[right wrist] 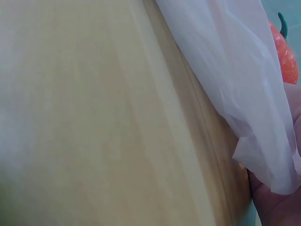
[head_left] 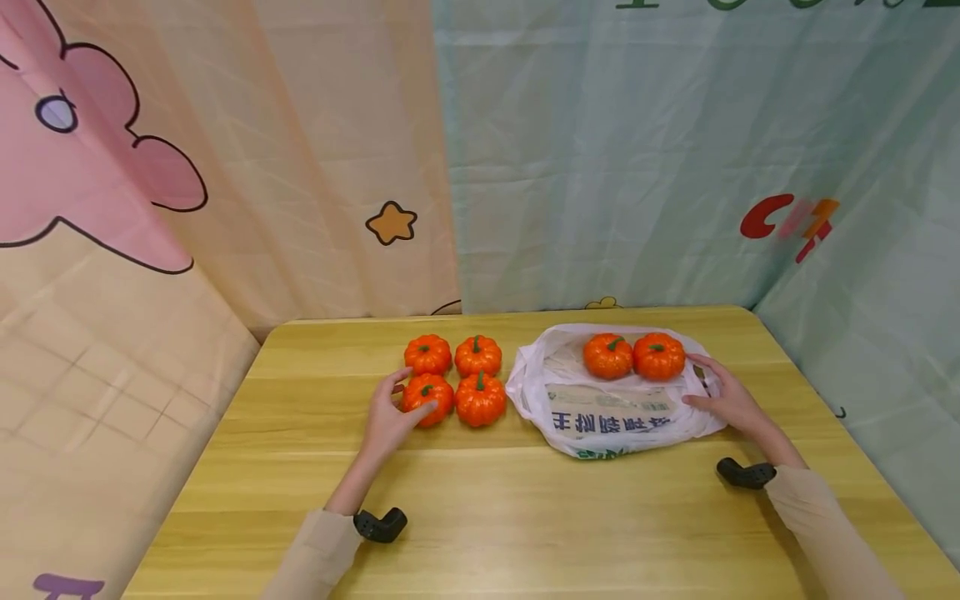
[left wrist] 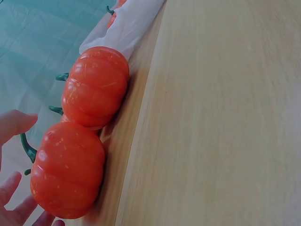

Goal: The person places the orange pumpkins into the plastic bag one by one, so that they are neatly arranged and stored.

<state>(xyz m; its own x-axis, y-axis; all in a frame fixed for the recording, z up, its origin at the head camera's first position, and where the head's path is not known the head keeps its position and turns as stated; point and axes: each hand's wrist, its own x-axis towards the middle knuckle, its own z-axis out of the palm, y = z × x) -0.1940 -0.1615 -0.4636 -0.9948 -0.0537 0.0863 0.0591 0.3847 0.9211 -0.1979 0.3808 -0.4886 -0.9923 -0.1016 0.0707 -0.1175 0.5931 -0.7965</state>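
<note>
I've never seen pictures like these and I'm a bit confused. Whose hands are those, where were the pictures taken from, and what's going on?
There's no robot here, just a person's bare left hand and right hand. The wide picture comes from a camera on the person's head, looking forward and down. The two tilted close-ups come from cameras on the left and right wrists.

On the table are six orange pumpkins: four loose ones in a little square, and two in a white bag. The left hand is spread around the near-left pumpkin of the four, but its thumb stands away from it, so it isn't gripping it. The right hand is at the bag's right edge; I can't tell whether it's gripping.
</note>
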